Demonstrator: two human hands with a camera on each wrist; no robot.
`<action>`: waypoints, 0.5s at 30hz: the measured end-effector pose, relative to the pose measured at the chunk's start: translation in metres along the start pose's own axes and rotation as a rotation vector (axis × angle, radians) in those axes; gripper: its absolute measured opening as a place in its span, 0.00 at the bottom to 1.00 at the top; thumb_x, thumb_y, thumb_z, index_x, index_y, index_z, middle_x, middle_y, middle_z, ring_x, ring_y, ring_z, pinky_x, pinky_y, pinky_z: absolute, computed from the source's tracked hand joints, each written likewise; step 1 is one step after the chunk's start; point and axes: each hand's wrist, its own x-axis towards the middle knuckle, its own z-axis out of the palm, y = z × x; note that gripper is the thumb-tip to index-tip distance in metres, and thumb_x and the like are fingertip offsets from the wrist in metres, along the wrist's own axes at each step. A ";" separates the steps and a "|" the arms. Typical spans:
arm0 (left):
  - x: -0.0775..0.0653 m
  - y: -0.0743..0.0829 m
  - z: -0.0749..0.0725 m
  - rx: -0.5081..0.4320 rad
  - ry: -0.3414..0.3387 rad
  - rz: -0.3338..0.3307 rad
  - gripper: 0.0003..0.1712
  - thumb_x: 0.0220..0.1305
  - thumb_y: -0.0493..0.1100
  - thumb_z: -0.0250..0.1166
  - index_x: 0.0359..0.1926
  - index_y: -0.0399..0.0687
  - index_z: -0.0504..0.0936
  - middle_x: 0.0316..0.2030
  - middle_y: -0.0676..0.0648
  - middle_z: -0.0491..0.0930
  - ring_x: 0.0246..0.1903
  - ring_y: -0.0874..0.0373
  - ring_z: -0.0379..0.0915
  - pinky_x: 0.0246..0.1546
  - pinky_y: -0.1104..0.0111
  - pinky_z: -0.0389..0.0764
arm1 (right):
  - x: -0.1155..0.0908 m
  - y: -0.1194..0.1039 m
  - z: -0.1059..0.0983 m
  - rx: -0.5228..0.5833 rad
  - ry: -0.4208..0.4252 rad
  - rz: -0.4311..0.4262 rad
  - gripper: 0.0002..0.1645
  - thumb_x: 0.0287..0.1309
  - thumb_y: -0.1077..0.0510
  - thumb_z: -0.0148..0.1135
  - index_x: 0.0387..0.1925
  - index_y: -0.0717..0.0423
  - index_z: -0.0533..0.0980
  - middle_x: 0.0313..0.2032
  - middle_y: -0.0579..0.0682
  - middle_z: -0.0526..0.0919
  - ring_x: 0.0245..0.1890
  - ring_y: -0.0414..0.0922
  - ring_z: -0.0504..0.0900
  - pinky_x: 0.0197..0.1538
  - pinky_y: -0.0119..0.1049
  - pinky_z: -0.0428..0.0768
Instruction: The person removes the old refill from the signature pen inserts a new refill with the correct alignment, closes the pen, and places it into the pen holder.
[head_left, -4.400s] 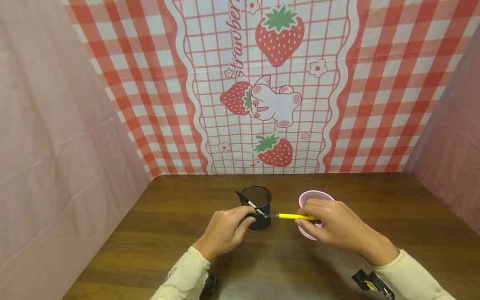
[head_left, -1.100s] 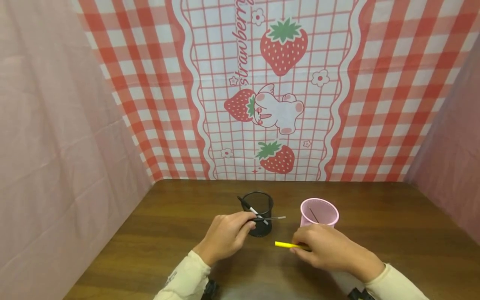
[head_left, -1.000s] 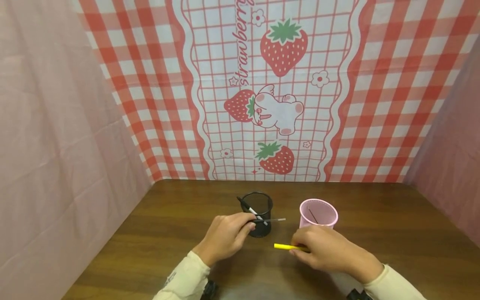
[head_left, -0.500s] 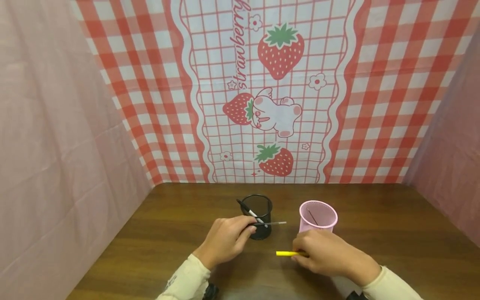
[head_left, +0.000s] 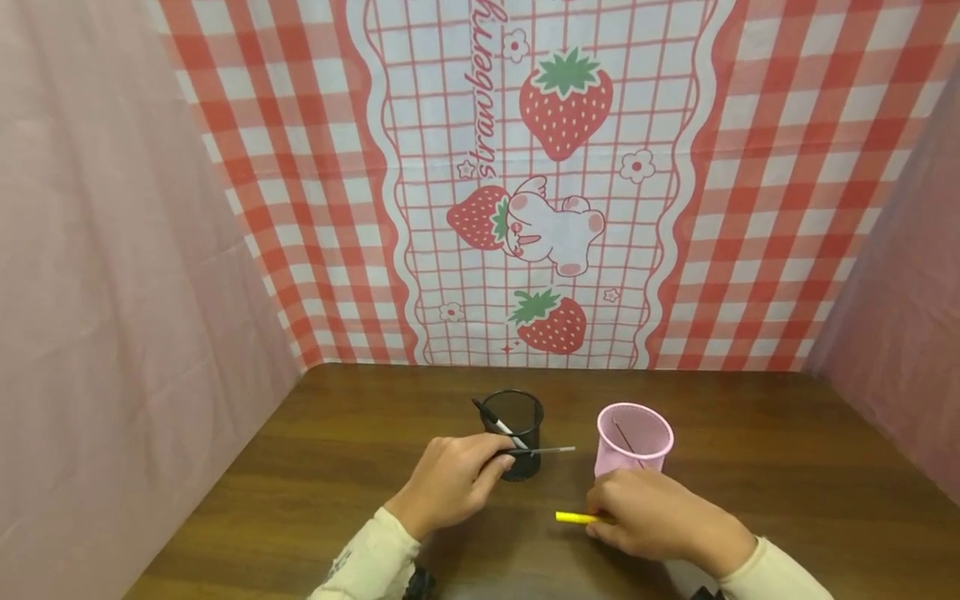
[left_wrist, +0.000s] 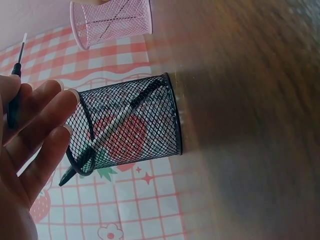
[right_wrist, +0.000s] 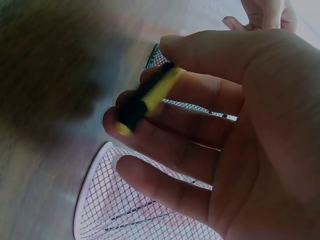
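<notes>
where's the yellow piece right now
In the head view, the yellow piece is pinched in the right hand, low and right of centre, just in front of the pink mesh cup.

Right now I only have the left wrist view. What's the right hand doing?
Observer: The right hand is pinching a yellow-and-black piece.
Operator: Over the pink cup?
Observer: No. In the head view, the piece is outside the cup, on the side nearer the person.
Operator: Touching the slim black tool in the left hand?
Observer: No, the head view shows a gap between them.
</notes>
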 end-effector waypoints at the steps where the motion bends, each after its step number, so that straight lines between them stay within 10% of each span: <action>1: 0.000 0.000 -0.001 0.004 0.001 0.002 0.07 0.72 0.44 0.62 0.44 0.48 0.84 0.36 0.57 0.86 0.31 0.69 0.81 0.28 0.73 0.81 | 0.001 -0.001 0.000 -0.002 -0.002 0.001 0.17 0.54 0.50 0.73 0.18 0.38 0.72 0.18 0.29 0.63 0.19 0.30 0.63 0.22 0.29 0.66; 15: -0.001 0.001 0.000 0.017 -0.013 0.007 0.07 0.71 0.46 0.62 0.43 0.50 0.84 0.35 0.58 0.85 0.30 0.70 0.81 0.27 0.71 0.81 | 0.000 0.000 0.006 0.005 -0.021 0.008 0.18 0.54 0.50 0.73 0.18 0.37 0.71 0.19 0.28 0.64 0.19 0.29 0.64 0.22 0.29 0.66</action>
